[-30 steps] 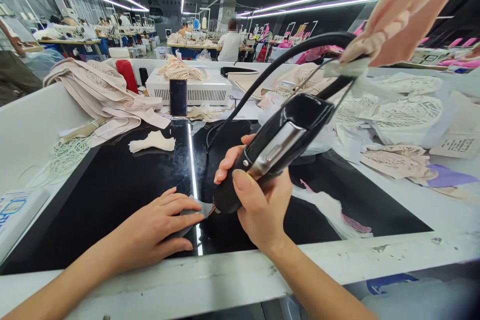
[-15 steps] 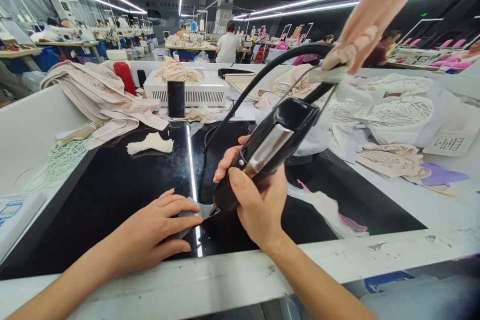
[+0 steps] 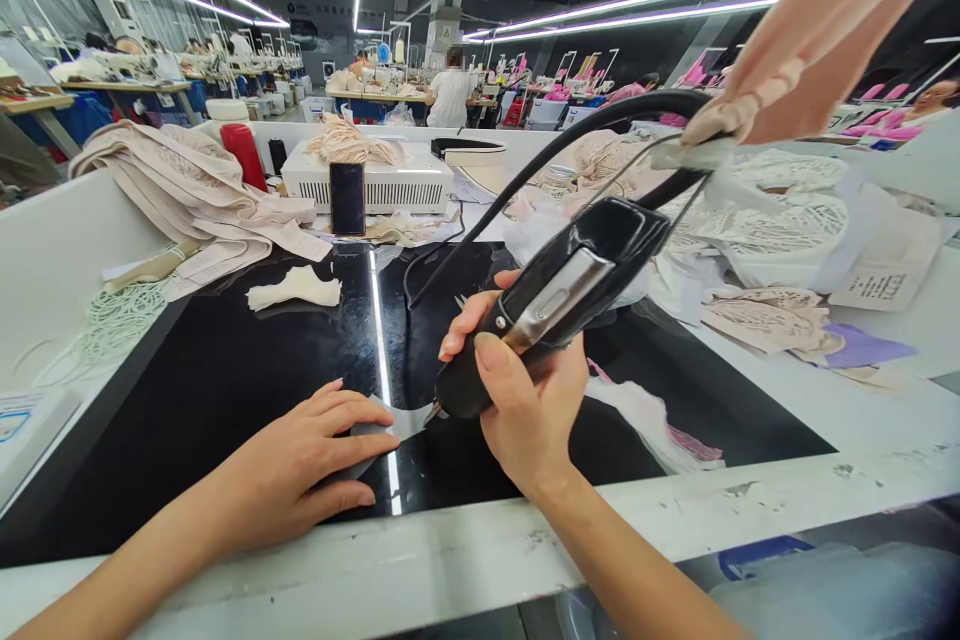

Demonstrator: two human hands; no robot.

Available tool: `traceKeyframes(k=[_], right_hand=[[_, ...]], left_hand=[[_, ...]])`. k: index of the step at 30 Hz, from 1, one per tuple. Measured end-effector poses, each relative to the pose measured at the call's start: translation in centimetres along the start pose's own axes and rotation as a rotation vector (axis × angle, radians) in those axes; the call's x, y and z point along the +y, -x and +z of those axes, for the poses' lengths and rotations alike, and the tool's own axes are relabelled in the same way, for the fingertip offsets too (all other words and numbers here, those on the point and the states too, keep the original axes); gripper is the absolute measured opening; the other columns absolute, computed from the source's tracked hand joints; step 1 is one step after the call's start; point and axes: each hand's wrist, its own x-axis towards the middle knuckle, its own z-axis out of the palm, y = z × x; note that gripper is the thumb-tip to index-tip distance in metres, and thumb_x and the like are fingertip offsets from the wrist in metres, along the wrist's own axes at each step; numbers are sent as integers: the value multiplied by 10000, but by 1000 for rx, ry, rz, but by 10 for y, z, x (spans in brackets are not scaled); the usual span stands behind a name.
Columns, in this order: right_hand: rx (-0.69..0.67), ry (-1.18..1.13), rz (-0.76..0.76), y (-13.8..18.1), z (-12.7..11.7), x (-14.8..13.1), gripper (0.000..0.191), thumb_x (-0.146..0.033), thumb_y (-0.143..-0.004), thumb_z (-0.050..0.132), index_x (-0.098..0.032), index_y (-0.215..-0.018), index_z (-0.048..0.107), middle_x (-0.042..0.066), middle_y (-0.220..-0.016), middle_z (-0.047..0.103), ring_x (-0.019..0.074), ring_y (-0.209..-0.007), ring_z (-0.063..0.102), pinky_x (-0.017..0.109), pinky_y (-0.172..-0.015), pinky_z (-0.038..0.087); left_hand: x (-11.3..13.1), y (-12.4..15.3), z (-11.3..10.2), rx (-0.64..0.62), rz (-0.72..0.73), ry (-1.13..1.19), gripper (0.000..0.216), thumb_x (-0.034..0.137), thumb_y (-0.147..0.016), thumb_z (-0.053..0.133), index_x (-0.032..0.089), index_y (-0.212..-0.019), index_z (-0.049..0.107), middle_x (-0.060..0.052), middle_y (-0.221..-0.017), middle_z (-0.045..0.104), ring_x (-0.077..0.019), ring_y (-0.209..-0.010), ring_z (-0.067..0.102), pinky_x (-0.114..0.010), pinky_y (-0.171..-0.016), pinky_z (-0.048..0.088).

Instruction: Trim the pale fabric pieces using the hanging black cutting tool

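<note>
My right hand [image 3: 534, 410] is wrapped round a black corded handheld tool [image 3: 626, 230] with a silver lever along its side, the thumb at the lever's lower end. The tool tilts down to the left; its small metal tip [image 3: 433, 413] meets the edge of a thin, see-through greyish piece [image 3: 409, 422]. My left hand [image 3: 319, 450] lies flat over that piece with fingers spread, hiding part of it. Both are on a glossy black board [image 3: 247, 390]. A pinkish fabric strip [image 3: 817, 40], tied at the cord end, runs up from the tool.
A cream scrap [image 3: 294, 289] lies behind my left hand, white and pink scraps [image 3: 645, 420] to the right. Beige fabric [image 3: 187, 180] is heaped at left, lace pieces [image 3: 795, 220] at right. A phone [image 3: 347, 199] leans on a white vented box [image 3: 412, 182]. Co-workers sit farther back.
My right hand and the tool have shifted slightly right, and more of the see-through piece shows by the tip. My left hand stays on the piece.
</note>
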Motion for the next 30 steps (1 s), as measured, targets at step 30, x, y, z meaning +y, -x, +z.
traceKeyframes(k=[30], right_hand=[[-33, 195, -44, -11, -16, -2, 308, -356, -819, 771, -266, -1036, 572, -33, -886, 666, 133, -691, 620, 293, -678, 554]], left_hand=[[-17, 0, 8, 405, -248, 121, 257, 307, -1012, 505, 260, -1217, 652, -62, -1253, 634, -222, -1146, 625, -392, -1027, 514]])
